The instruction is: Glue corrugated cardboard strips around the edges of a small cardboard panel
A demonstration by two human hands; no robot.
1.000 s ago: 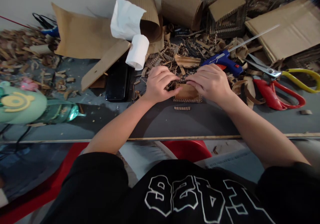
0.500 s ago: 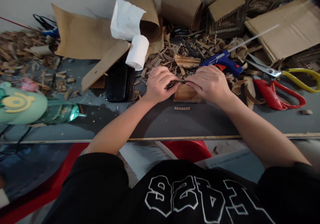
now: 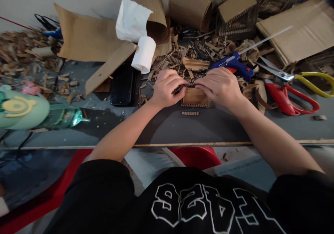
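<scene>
"What's lying nearest?"

"A loose corrugated piece point(image 3: 190, 113) is lying on the dark table point(image 3: 161, 131). Just beyond it, the small cardboard tray point(image 3: 195, 105) is sitting between the forearms, open side up."

"And the hands?"

"Both are nearly closed, thumbs against fingers. The left hand point(image 3: 167, 88) and right hand point(image 3: 221, 86) seem to be pinching a narrow corrugated strip point(image 3: 191, 85) along the tray's far rim. Whether it's touching the rim, I can't tell."

"How would these be handling?"

"Probably they're weighing almost nothing and giving dry, sure grip, but ridges would be crushing under hard thumbs. I'd be steadying the tray at its corners, taking the strip near its ends."

"Beyond?"

"A blue glue gun point(image 3: 233, 65) is lying behind the right hand."
</scene>
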